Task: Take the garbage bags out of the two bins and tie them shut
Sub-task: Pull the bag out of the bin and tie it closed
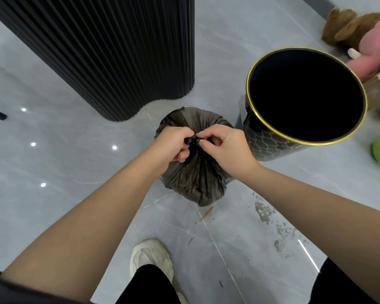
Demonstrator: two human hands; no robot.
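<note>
The dark garbage bag [198, 183] sits on the pale tiled floor [75, 150] in the middle of the frame, out of its bin and gathered tight at the top into a small twisted knot [192, 141]. Both hands meet there. The left hand [171, 143] has its fingers [184, 131] curled round the twisted neck, and the right hand [224, 145] pinches the same bunch of plastic from the other side. Each hand is clenched on bag material and neither is loose.

The step in hand looks like tying this bag shut. The pleats run evenly up to the neck, so the gathering seems done and the knot is being formed or tightened. The next move probably calls for pulling the ends apart firmly enough to lock the knot without tearing the thin film, then letting go.

Just right of the bag stands a black bin [270, 141] with a gold rim. Its inside is dark and no liner shows over the edge. A second bin is not in view, so whether its bag is done cannot be told.

Farther out are a black fluted column [110, 51] at upper left, plush toys [360, 29] at upper right, scattered crumbs [263, 211] on the tiles at lower right, and a light shoe [149, 257] at the bottom.
</note>
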